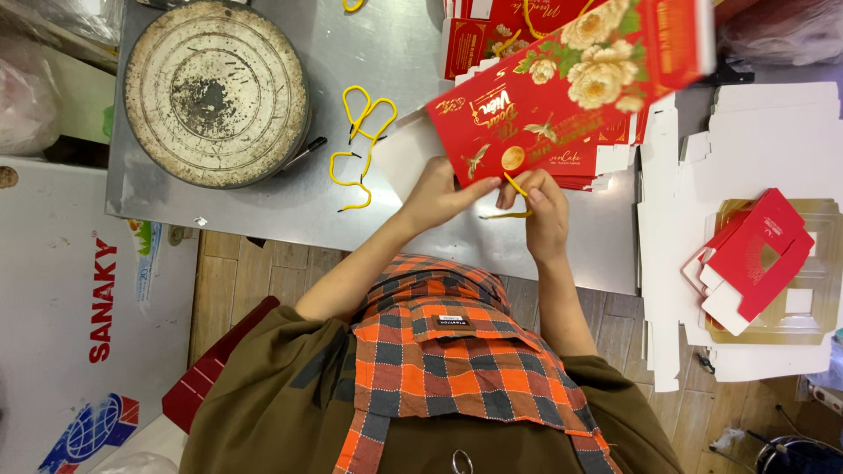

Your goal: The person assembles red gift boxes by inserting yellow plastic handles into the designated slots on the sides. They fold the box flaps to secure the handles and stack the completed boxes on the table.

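A flat red gift box with gold lettering and cream flowers (562, 83) is tilted up over the metal table (395, 53). My left hand (439, 193) grips the box's lower edge with the thumb on its red face. My right hand (540, 206) pinches a yellow cord handle (514, 197) at that same edge, just below a gold round mark. Both forearms reach up from my brown sleeves and orange plaid apron.
Several loose yellow cord handles (360, 145) lie left of my hands. A round worn metal lid (215, 92) sits at the table's far left. More red flat boxes (479, 39) lie behind. White flat cardboard (755, 140) and a folded red box (755, 254) are stacked at right.
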